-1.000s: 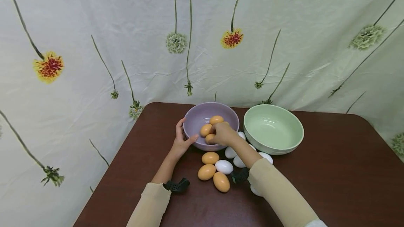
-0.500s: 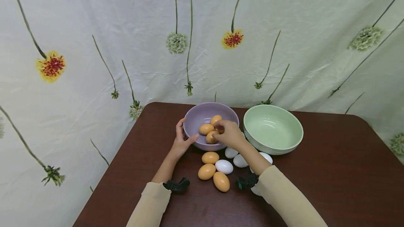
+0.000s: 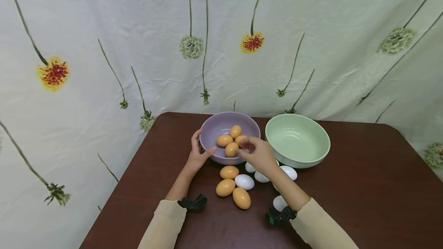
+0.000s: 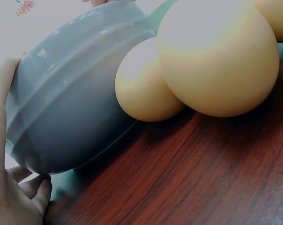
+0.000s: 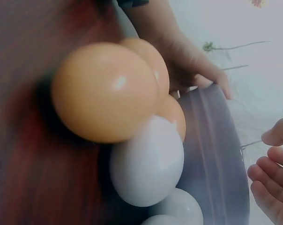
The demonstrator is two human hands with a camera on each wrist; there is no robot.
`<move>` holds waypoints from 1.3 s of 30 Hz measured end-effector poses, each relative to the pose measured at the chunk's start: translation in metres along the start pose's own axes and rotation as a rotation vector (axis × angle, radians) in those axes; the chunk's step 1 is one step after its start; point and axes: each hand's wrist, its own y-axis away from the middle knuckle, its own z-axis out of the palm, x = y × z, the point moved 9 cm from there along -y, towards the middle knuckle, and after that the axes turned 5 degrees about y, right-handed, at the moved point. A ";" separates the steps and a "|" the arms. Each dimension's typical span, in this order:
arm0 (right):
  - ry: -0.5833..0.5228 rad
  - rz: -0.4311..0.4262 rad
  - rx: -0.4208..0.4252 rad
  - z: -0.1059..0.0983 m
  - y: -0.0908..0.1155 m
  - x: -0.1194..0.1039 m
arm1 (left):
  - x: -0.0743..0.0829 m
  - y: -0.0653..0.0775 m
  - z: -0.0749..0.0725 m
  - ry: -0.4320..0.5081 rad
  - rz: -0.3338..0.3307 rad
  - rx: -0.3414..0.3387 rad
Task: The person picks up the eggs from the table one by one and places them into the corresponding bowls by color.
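My left hand (image 3: 197, 157) grips the left side of a purple bowl (image 3: 211, 129), thumb over the near rim and fingers along the outer wall. In the left wrist view, fingertips (image 4: 43, 192) show low against the bowl's underside. Several brown eggs (image 3: 231, 150) lie together inside the bowl. Over its right rim hovers my right hand (image 3: 261, 156), fingers loosely bent and parted, nothing between them. The right wrist view shows those fingers (image 5: 270, 173) apart from the bowl's wall. Three brown eggs (image 3: 225, 188) and a white egg (image 3: 244, 182) lie in front of the bowl.
A pale green bowl (image 3: 297, 141) stands close to the right of the purple one. More white eggs (image 3: 279, 203) lie below and around the right forearm, which partly hides them. Behind the dark wooden table (image 3: 363, 187) hangs a flower-patterned cloth (image 3: 155, 30).
My right hand has let go of an egg inside the purple bowl, and its fingers have drawn back right toward the rim. The left hand has kept its grip on the bowl.
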 end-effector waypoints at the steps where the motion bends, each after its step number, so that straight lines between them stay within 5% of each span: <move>1: -0.006 -0.003 0.002 -0.001 0.003 -0.001 | -0.001 0.000 0.000 -0.003 -0.005 0.001; 22: -0.025 0.011 -0.041 0.012 0.067 0.000 | 0.000 0.000 -0.001 -0.008 -0.028 0.012; 39: 0.090 -0.114 -0.047 0.029 0.101 -0.006 | 0.000 0.000 0.000 0.008 -0.011 0.007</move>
